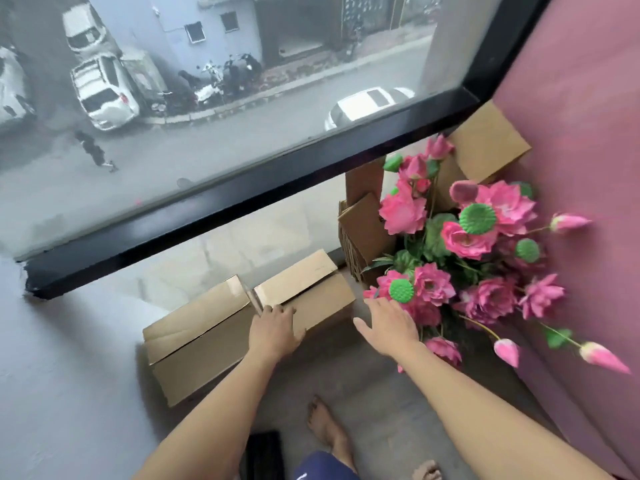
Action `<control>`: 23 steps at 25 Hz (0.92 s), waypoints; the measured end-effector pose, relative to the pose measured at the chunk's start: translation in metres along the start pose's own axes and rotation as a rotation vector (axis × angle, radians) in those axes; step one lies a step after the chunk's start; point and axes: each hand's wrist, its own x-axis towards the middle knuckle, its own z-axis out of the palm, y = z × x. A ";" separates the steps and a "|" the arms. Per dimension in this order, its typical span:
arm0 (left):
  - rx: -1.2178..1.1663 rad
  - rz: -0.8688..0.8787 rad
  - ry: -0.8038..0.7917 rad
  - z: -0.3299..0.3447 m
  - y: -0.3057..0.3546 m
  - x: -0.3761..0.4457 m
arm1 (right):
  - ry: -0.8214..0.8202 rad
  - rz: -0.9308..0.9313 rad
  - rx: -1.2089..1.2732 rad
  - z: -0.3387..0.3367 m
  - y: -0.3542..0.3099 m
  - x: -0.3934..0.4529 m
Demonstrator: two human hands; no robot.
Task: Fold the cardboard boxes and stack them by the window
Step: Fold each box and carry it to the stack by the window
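Two folded brown cardboard boxes sit side by side on the floor against the window (242, 195): a left box (197, 337) and a right box (311, 289). My left hand (275, 329) rests flat on the near top edge of the right box, where the two boxes meet. Just off that box's right end, my right hand (388, 322) hovers with fingers spread and nothing in it. Several flat cardboard pieces (365, 230) lean upright in the corner, and another cardboard box (485, 143) sits higher up by the pink wall.
A bunch of pink artificial lotus flowers (478, 258) with green pods fills the corner right of my right hand. The pink wall (588, 133) runs along the right. My bare feet (329, 434) stand on the grey floor, with a dark object (263, 455) beside them.
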 end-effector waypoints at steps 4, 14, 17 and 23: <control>0.027 0.146 -0.130 -0.013 0.094 -0.021 | 0.000 0.169 0.104 0.006 0.073 -0.069; 0.211 0.504 -0.245 0.043 0.373 -0.133 | -0.045 0.604 0.450 0.061 0.277 -0.296; 0.325 0.601 -0.223 0.051 0.453 -0.159 | 0.012 0.729 0.526 0.055 0.348 -0.351; 0.529 0.859 -0.231 0.065 0.612 -0.223 | 0.183 1.018 0.707 0.058 0.442 -0.463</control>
